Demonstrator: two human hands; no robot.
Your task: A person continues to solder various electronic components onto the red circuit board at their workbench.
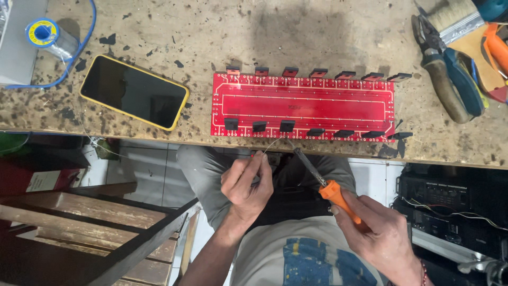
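A dark phone [134, 92] in a yellow case lies left on the stained workbench [159, 32]. The left hand [246, 182] pinches thin solder wire [271, 144]; the right hand [378, 235] grips an orange-handled soldering iron [324, 182], tip at the near edge of the long red circuit board [304, 106]. Pliers [450, 74] lie far right.

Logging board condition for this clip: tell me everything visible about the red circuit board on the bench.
The red circuit board is a long, narrow rectangle lying flat at the near edge of the worn workbench. Pale traces form nested loops along its length, with rows of small pads on both long edges. Seven black components stand along the far edge and seven along the near edge. The soldering iron tip and a thin solder wire meet at a near-edge component.
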